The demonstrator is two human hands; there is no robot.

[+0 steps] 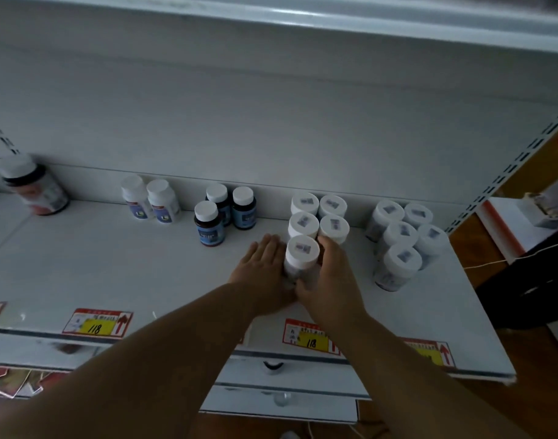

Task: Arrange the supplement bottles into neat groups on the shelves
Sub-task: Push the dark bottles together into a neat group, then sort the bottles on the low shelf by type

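Two hands: left hand (265,264) flat against, right hand (330,274) curled round white-capped bottle (301,258)
Shelf (144,274): bottle stands upright, front of cluster

Open shelf (113,267) front-left; bottle clusters (398,242) block right, rear.

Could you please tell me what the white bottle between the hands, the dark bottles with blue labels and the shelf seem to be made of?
White bottle: probably matte opaque plastic; its cap looks dull.
Dark bottles: likely tinted plastic or glass; the brownish bodies shine slightly, so I cannot tell which.
Shelf: probably painted metal; smooth pale surface with faint reflections.
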